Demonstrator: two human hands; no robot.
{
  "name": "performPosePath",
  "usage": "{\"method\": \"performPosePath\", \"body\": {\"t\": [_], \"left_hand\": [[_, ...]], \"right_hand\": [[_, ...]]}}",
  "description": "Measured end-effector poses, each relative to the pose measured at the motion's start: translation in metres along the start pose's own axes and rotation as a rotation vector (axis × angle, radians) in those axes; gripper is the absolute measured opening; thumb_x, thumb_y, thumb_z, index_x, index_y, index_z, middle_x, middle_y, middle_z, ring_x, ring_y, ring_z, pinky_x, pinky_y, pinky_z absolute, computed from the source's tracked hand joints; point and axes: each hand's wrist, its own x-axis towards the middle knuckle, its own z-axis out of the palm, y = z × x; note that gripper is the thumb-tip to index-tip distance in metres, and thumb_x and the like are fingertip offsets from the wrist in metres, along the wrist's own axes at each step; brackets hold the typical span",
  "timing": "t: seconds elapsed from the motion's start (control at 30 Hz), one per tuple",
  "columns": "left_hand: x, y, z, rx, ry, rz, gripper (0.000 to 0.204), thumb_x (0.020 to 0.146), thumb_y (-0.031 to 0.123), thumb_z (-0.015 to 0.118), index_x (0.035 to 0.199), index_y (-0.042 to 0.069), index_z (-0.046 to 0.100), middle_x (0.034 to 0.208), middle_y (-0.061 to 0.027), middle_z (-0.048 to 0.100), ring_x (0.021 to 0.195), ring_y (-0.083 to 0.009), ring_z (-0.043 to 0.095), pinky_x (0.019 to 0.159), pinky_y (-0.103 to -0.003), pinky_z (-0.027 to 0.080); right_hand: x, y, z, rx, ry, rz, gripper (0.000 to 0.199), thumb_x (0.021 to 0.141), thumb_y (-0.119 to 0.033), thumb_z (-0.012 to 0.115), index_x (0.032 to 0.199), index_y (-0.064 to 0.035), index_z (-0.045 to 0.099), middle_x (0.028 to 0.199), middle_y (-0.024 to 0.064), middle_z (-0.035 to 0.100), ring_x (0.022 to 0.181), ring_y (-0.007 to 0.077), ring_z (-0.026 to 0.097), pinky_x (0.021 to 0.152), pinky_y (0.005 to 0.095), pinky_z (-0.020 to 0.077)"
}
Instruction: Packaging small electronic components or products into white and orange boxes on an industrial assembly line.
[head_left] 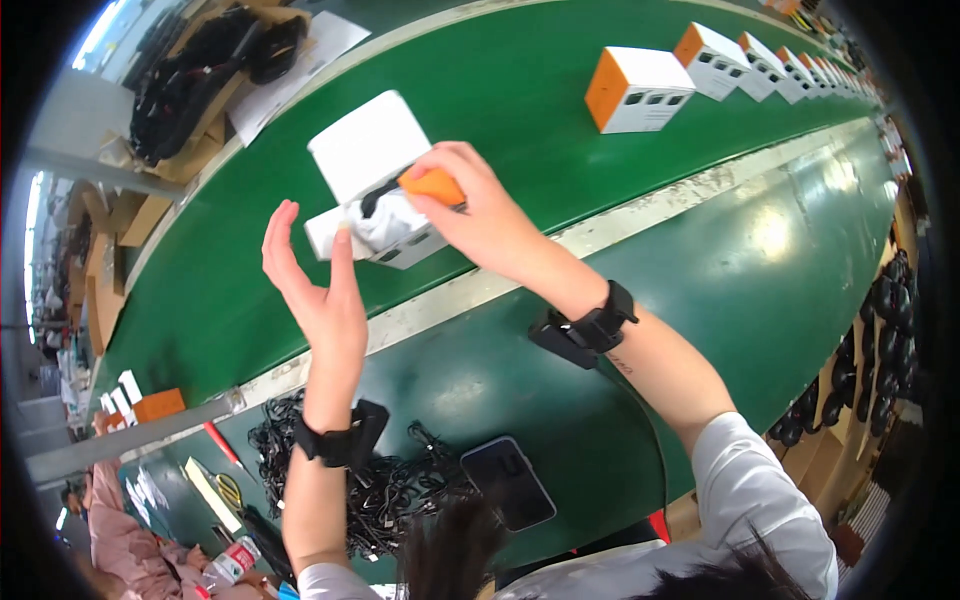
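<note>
A small white box [408, 250] stands on the green conveyor belt in front of me, its white lid [370, 145] raised. Inside lie a white wrapped item [388, 222] and a piece of black cable [376, 198]. My right hand [462, 195] grips the box's orange side flap [433, 186] between thumb and fingers. On the box's other side, my left hand [318, 290] is open with fingers spread, its thumb by the white left flap [325, 232]; whether it touches is hard to tell.
A row of closed white-and-orange boxes [645, 92] runs along the belt to the right. Tangled black cables [385, 505] and a phone [508, 483] lie on the near table. Scissors [230, 490] and a bottle [232, 562] are at left, near another person's pink sleeve [125, 530].
</note>
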Motion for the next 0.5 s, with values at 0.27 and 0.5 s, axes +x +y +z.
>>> {"method": "performPosePath", "body": {"t": [0.27, 0.5], "left_hand": [[-0.010, 0.012, 0.020, -0.533, -0.012, -0.317, 0.025, 0.094, 0.012, 0.051, 0.116, 0.001, 0.053, 0.121, -0.0111, 0.054, 0.109, -0.0159, 0.049, 0.096, -0.029, 0.036], [0.004, 0.004, 0.045, -0.028, -0.018, -0.019, 0.046, 0.078, 0.007, 0.067, 0.120, 0.004, 0.047, 0.114, -0.0091, 0.055, 0.116, -0.0261, 0.043, 0.095, -0.039, 0.037]], "right_hand": [[0.005, 0.011, -0.003, 0.234, -0.002, 0.282, 0.061, 0.081, -0.007, 0.059, 0.135, -0.0037, 0.029, 0.122, 0.0117, 0.043, 0.110, 0.0203, 0.048, 0.092, 0.0305, 0.0409], [0.020, 0.001, -0.033, 0.307, -0.155, 0.437, 0.066, 0.078, -0.004, 0.063, 0.136, -0.0066, 0.031, 0.112, 0.0083, 0.051, 0.105, 0.0149, 0.051, 0.087, 0.0272, 0.0432]]}}
